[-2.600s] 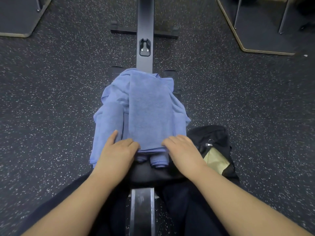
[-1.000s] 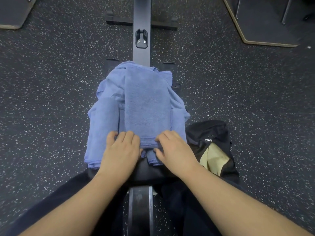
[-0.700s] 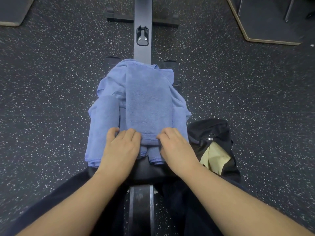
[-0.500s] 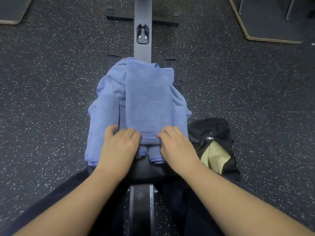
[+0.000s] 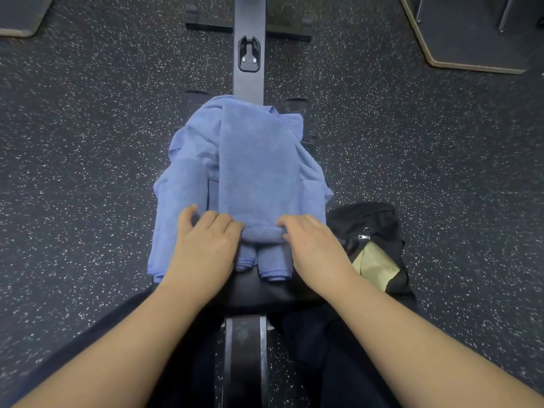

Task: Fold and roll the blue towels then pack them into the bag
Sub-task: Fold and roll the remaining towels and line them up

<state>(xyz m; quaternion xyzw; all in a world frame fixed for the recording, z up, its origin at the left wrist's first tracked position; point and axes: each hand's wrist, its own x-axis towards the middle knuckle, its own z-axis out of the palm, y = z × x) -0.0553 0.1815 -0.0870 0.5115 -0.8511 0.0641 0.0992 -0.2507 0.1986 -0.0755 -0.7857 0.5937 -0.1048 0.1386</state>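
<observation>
A folded blue towel (image 5: 259, 169) lies as a long strip on top of other loose blue towels (image 5: 179, 195) heaped on a black padded seat (image 5: 259, 290). Its near end is curled into a small roll (image 5: 260, 233). My left hand (image 5: 203, 248) and my right hand (image 5: 315, 245) grip that roll from either side, fingers curled over it. A black bag (image 5: 371, 225) sits on the floor right of the seat, unzipped, with a yellow-green lining showing.
A dark metal rail (image 5: 248, 39) runs away from the seat across speckled black rubber flooring. Platform edges lie at the far left (image 5: 20, 30) and far right (image 5: 471, 66). My dark-clad legs straddle the rail near the bottom.
The near end of the folded towel has been turned over into a small roll. Both hands have shifted slightly forward with it.
</observation>
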